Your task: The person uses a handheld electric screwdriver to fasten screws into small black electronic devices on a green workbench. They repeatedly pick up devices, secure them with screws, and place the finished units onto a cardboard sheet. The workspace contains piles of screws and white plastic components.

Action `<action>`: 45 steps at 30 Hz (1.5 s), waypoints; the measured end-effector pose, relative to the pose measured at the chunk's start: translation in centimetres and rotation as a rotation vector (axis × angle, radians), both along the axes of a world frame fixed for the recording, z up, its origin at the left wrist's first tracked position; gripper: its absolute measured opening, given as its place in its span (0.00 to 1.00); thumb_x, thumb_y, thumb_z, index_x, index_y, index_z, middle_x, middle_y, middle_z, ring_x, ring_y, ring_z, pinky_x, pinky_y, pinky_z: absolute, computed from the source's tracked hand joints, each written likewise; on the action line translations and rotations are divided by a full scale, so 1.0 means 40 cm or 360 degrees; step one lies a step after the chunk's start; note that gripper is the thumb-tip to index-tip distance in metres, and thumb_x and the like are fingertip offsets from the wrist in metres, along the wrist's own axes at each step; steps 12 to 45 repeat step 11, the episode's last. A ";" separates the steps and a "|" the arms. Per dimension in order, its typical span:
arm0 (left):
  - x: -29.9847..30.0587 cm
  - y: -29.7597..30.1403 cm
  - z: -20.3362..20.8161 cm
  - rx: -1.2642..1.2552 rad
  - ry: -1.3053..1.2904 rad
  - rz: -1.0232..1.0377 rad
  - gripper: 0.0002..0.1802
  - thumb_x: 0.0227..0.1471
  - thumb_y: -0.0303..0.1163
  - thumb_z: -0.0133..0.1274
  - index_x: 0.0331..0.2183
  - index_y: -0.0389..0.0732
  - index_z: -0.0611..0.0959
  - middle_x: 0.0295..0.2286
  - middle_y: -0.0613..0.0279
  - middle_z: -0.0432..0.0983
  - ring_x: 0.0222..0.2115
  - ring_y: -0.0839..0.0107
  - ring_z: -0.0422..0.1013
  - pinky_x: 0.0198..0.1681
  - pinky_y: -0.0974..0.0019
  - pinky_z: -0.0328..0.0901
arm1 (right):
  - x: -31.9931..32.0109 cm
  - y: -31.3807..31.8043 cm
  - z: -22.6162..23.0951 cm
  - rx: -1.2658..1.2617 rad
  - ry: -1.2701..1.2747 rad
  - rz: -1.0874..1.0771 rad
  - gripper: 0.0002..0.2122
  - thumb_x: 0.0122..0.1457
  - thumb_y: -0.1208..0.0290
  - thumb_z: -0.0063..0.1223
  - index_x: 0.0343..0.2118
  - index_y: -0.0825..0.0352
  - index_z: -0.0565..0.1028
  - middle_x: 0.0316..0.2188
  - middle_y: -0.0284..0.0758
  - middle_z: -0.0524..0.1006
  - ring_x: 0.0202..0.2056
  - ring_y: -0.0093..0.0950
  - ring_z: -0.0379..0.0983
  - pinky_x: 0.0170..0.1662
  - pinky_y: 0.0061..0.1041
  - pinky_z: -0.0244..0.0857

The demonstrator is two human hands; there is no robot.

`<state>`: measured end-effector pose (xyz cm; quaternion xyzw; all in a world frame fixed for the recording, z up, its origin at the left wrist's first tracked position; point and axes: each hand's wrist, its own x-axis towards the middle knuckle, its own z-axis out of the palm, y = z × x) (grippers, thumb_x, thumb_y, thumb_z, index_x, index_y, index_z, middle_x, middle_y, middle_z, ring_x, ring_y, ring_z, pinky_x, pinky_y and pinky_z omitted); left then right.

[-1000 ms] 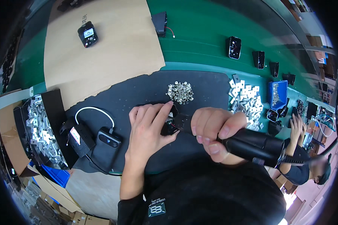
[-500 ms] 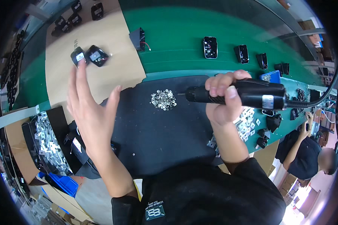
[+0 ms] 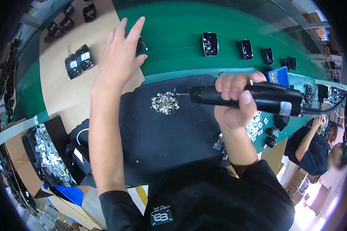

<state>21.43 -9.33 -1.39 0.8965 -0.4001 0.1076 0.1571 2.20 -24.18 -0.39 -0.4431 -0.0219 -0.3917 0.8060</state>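
My right hand [image 3: 237, 98] is wrapped around a black corded electric screwdriver [image 3: 275, 99], held level with its bit pointing left. The bit's tip is at the upper right of a pile of small silver screws [image 3: 164, 104] on a black mat [image 3: 162, 142]. Whether a screw sits on the tip is too small to tell. Over the far edge of the cardboard, my left hand [image 3: 121, 56] reaches with fingers spread. Its fingers partly cover a black housing with a red wire [image 3: 139, 45]; contact cannot be made out. Two black housings with white labels [image 3: 78, 61] lie side by side on the cardboard [image 3: 61, 96].
Several black housings, one of them open-faced [image 3: 210, 44], stand along the green surface [image 3: 173, 34]. A blue bin [image 3: 278, 77] holds small parts. Silver metal plates fill a box [image 3: 52, 154] at left and lie loose [image 3: 254, 127] at right. Another person [image 3: 310, 148] works at far right.
My left hand has left the labelled housings and moved far right toward the wired housing. The labelled housings now lie closely side by side. The screwdriver stays nearly in place.
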 end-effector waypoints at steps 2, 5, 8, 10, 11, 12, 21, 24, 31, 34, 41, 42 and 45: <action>0.062 -0.011 -0.044 0.0199 0.0036 -0.0047 0.41 0.38 0.29 0.64 0.56 0.43 0.67 0.53 0.49 0.65 0.53 0.50 0.62 0.55 0.54 0.60 | -0.019 -0.003 0.020 -0.0026 0.0052 -0.0007 0.19 0.53 0.69 0.55 0.47 0.58 0.62 0.21 0.28 0.66 0.23 0.24 0.63 0.32 0.29 0.61; 0.114 -0.003 -0.038 0.0272 0.0291 -0.0212 0.41 0.36 0.27 0.64 0.55 0.40 0.68 0.49 0.48 0.69 0.49 0.49 0.67 0.52 0.55 0.63 | -0.038 -0.019 0.029 0.0008 0.0036 0.0023 0.18 0.54 0.68 0.55 0.46 0.57 0.63 0.21 0.27 0.66 0.23 0.22 0.63 0.32 0.28 0.60; 0.085 0.004 -0.008 -0.0004 0.0303 -0.0179 0.41 0.33 0.29 0.66 0.53 0.38 0.71 0.45 0.46 0.72 0.46 0.49 0.69 0.50 0.56 0.65 | -0.057 -0.032 0.037 -0.0012 0.0047 0.0031 0.18 0.54 0.67 0.54 0.47 0.57 0.63 0.21 0.26 0.65 0.23 0.20 0.62 0.32 0.26 0.58; 0.000 0.012 0.020 -0.0317 0.0300 -0.0058 0.42 0.31 0.31 0.67 0.53 0.38 0.71 0.45 0.45 0.72 0.47 0.51 0.69 0.51 0.57 0.64 | -0.074 -0.054 0.038 -0.0105 -0.0006 0.0065 0.19 0.54 0.65 0.52 0.49 0.57 0.64 0.21 0.24 0.63 0.23 0.17 0.60 0.32 0.22 0.55; -0.001 0.000 0.015 -0.0326 0.0311 -0.0065 0.42 0.31 0.31 0.67 0.53 0.38 0.71 0.45 0.45 0.72 0.47 0.51 0.69 0.51 0.57 0.64 | -0.078 -0.063 0.039 -0.0114 0.0005 0.0058 0.19 0.54 0.65 0.52 0.49 0.57 0.64 0.21 0.24 0.63 0.23 0.17 0.60 0.32 0.22 0.55; -0.001 0.000 0.015 -0.0326 0.0311 -0.0065 0.42 0.31 0.31 0.67 0.53 0.38 0.71 0.45 0.45 0.72 0.47 0.51 0.69 0.51 0.57 0.64 | -0.078 -0.063 0.039 -0.0114 0.0005 0.0058 0.19 0.54 0.65 0.52 0.49 0.57 0.64 0.21 0.24 0.63 0.23 0.17 0.60 0.32 0.22 0.55; -0.001 0.000 0.015 -0.0326 0.0311 -0.0065 0.42 0.31 0.31 0.67 0.53 0.38 0.71 0.45 0.45 0.72 0.47 0.51 0.69 0.51 0.57 0.64 | -0.078 -0.063 0.039 -0.0114 0.0005 0.0058 0.19 0.54 0.65 0.52 0.49 0.57 0.64 0.21 0.24 0.63 0.23 0.17 0.60 0.32 0.22 0.55; -0.001 0.000 0.015 -0.0326 0.0311 -0.0065 0.42 0.31 0.31 0.67 0.53 0.38 0.71 0.45 0.45 0.72 0.47 0.51 0.69 0.51 0.57 0.64 | -0.078 -0.063 0.039 -0.0114 0.0005 0.0058 0.19 0.54 0.65 0.52 0.49 0.57 0.64 0.21 0.24 0.63 0.23 0.17 0.60 0.32 0.22 0.55; -0.001 0.000 0.015 -0.0326 0.0311 -0.0065 0.42 0.31 0.31 0.67 0.53 0.38 0.71 0.45 0.45 0.72 0.47 0.51 0.69 0.51 0.57 0.64 | -0.078 -0.063 0.039 -0.0114 0.0005 0.0058 0.19 0.54 0.65 0.52 0.49 0.57 0.64 0.21 0.24 0.63 0.23 0.17 0.60 0.32 0.22 0.55; -0.001 0.000 0.015 -0.0326 0.0311 -0.0065 0.42 0.31 0.31 0.67 0.53 0.38 0.71 0.45 0.45 0.72 0.47 0.51 0.69 0.51 0.57 0.64 | -0.078 -0.063 0.039 -0.0114 0.0005 0.0058 0.19 0.54 0.65 0.52 0.49 0.57 0.64 0.21 0.24 0.63 0.23 0.17 0.60 0.32 0.22 0.55; -0.001 0.000 0.015 -0.0326 0.0311 -0.0065 0.42 0.31 0.31 0.67 0.53 0.38 0.71 0.45 0.45 0.72 0.47 0.51 0.69 0.51 0.57 0.64 | -0.078 -0.063 0.039 -0.0114 0.0005 0.0058 0.19 0.54 0.65 0.52 0.49 0.57 0.64 0.21 0.24 0.63 0.23 0.17 0.60 0.32 0.22 0.55; -0.001 0.000 0.015 -0.0326 0.0311 -0.0065 0.42 0.31 0.31 0.67 0.53 0.38 0.71 0.45 0.45 0.72 0.47 0.51 0.69 0.51 0.57 0.64 | -0.078 -0.063 0.039 -0.0114 0.0005 0.0058 0.19 0.54 0.65 0.52 0.49 0.57 0.64 0.21 0.24 0.63 0.23 0.17 0.60 0.32 0.22 0.55; -0.001 0.000 0.015 -0.0326 0.0311 -0.0065 0.42 0.31 0.31 0.67 0.53 0.38 0.71 0.45 0.45 0.72 0.47 0.51 0.69 0.51 0.57 0.64 | -0.078 -0.063 0.039 -0.0114 0.0005 0.0058 0.19 0.54 0.65 0.52 0.49 0.57 0.64 0.21 0.24 0.63 0.23 0.17 0.60 0.32 0.22 0.55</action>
